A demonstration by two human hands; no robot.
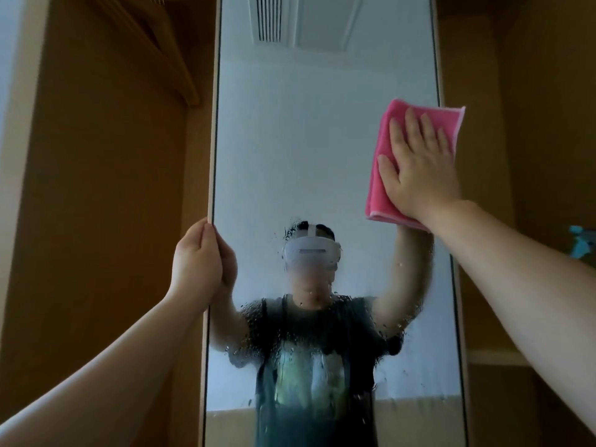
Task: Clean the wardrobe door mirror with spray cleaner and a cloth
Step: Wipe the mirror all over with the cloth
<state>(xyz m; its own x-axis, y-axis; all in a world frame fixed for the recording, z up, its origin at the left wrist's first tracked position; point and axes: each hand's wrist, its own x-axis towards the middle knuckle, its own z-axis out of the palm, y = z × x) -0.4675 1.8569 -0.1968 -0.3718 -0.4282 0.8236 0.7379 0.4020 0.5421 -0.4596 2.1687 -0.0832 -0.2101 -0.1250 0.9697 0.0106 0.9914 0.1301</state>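
Note:
A tall wardrobe door mirror (309, 150) fills the middle of the view, in a thin pale frame. Spray droplets cover its lower half, from about head height of the reflected person down. My left hand (198, 262) grips the mirror door's left edge, fingers wrapped around it. My right hand (419, 169) lies flat, fingers spread, pressing a folded pink cloth (385, 150) against the glass at the upper right, next to the right frame. No spray bottle is in sight.
Brown wooden wardrobe panels (96, 204) stand on both sides of the door. A hanging rail or shelf edge (167, 53) runs at the upper left. Something turquoise (582, 241) shows at the right edge, partly cut off.

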